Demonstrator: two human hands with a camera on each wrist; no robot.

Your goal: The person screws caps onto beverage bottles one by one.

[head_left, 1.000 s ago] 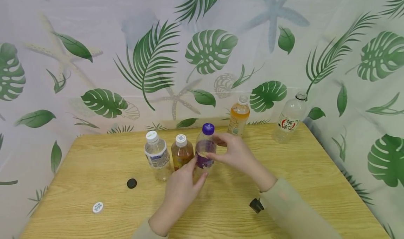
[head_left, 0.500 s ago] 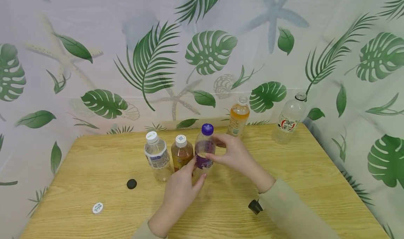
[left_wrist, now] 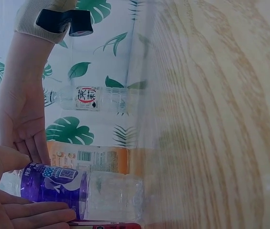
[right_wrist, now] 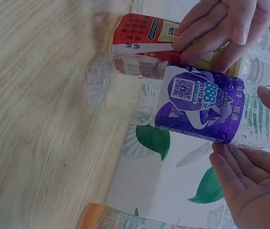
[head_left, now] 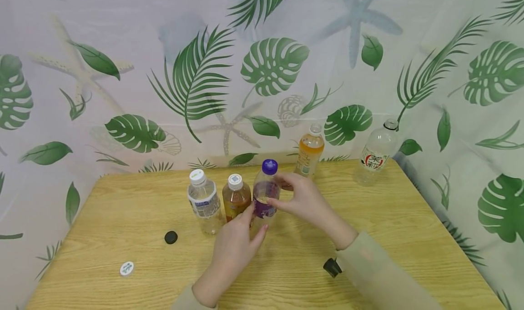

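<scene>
A clear plastic bottle (head_left: 266, 201) with a purple cap and label stands upright on the table between both hands. My left hand (head_left: 233, 244) has its fingers extended along the bottle's left side, by the brown tea bottle (head_left: 236, 196); its thumb is out in front. From the right, my right hand (head_left: 303, 198) touches the purple-labelled bottle, straight fingers at its side and thumb across its front. In the right wrist view the purple label (right_wrist: 199, 102) is plain to see, and the left fingers (right_wrist: 206, 36) lie between it and the red-labelled bottle.
A white-capped clear bottle (head_left: 204, 203) stands left of the tea bottle. Capless orange-labelled (head_left: 309, 153) and clear (head_left: 374, 153) bottles stand at the back right. A black cap (head_left: 171, 237) and a white cap (head_left: 127, 268) lie at the left on the wooden table (head_left: 286, 273).
</scene>
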